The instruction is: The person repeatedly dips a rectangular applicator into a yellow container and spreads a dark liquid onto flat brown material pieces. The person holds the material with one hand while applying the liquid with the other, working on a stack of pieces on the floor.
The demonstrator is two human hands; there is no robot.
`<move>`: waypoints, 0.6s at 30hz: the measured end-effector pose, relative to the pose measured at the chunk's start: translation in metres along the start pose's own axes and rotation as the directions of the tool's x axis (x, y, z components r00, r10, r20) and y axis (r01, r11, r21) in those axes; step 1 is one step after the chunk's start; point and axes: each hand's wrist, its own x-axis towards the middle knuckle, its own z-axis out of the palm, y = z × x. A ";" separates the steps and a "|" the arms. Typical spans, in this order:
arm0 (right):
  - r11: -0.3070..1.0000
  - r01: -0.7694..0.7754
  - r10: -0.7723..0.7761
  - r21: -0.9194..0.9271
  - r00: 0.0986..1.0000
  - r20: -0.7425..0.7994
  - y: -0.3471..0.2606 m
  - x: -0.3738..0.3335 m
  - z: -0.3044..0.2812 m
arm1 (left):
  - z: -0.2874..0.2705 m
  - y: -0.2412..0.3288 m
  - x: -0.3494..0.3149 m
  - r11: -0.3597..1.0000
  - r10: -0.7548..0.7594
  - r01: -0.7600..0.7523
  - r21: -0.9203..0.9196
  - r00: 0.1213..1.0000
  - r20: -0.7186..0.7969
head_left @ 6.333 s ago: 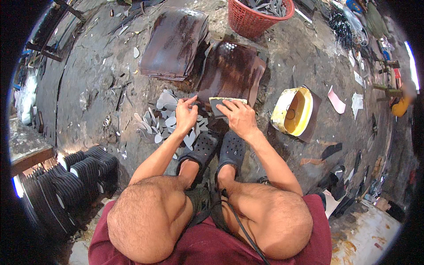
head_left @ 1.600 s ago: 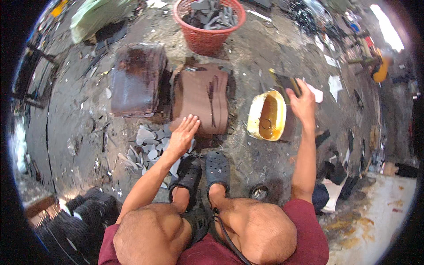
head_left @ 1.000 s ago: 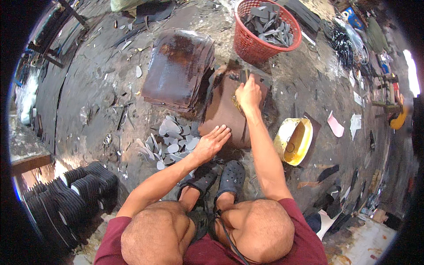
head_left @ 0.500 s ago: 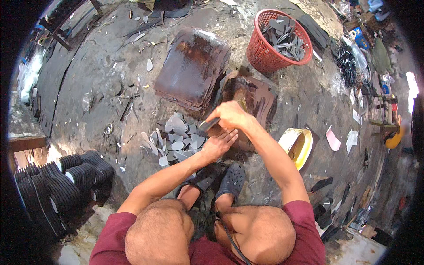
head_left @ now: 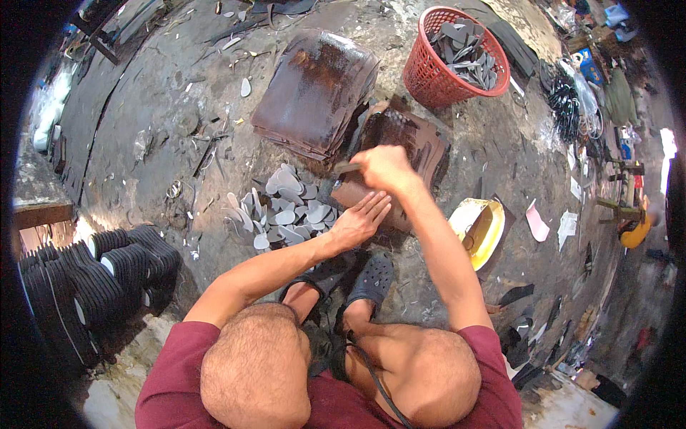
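My left hand (head_left: 362,218) lies flat, fingers stretched out, on the near edge of a stack of brown sheets (head_left: 421,132). Above it my right hand (head_left: 386,169) is closed around a flat, dark spreader-like tool (head_left: 348,168). The tool's end sticks out to the left over the sheets; my fist hides the rest, so its exact kind is unclear. A heap of grey teardrop-shaped cut pieces (head_left: 286,207) lies on the floor left of my hands. Just beyond, to the left, stands a larger pile of dark brown, glossy-stained sheets (head_left: 314,93).
A red perforated basket (head_left: 432,75) full of grey pieces stands at the far right. Nearer on the right sits a yellow-coated tray (head_left: 491,232). Stacked black soles (head_left: 93,286) fill the left side. Pink (head_left: 537,221) and white scraps lie to the right.
My right hand has moved slightly away from me, lifting the tool off the left hand's fingertips. My left hand has shifted a little to the right and lies flatter on the sheets.
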 end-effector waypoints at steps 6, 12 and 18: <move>0.975 0.088 0.007 0.205 0.907 -0.421 0.019 -0.011 0.022 | 0.000 -0.008 0.007 0.999 0.026 -0.020 0.044 0.989 -0.148; 0.993 -0.110 0.114 0.033 0.896 -0.430 0.017 -0.027 0.046 | 0.000 -0.004 0.009 0.997 0.072 -0.067 0.039 0.985 -0.155; 0.999 -0.001 -0.011 -0.038 0.947 -0.321 -0.041 -0.060 0.057 | 0.009 0.051 -0.023 0.912 0.217 -0.208 -0.355 0.976 -0.014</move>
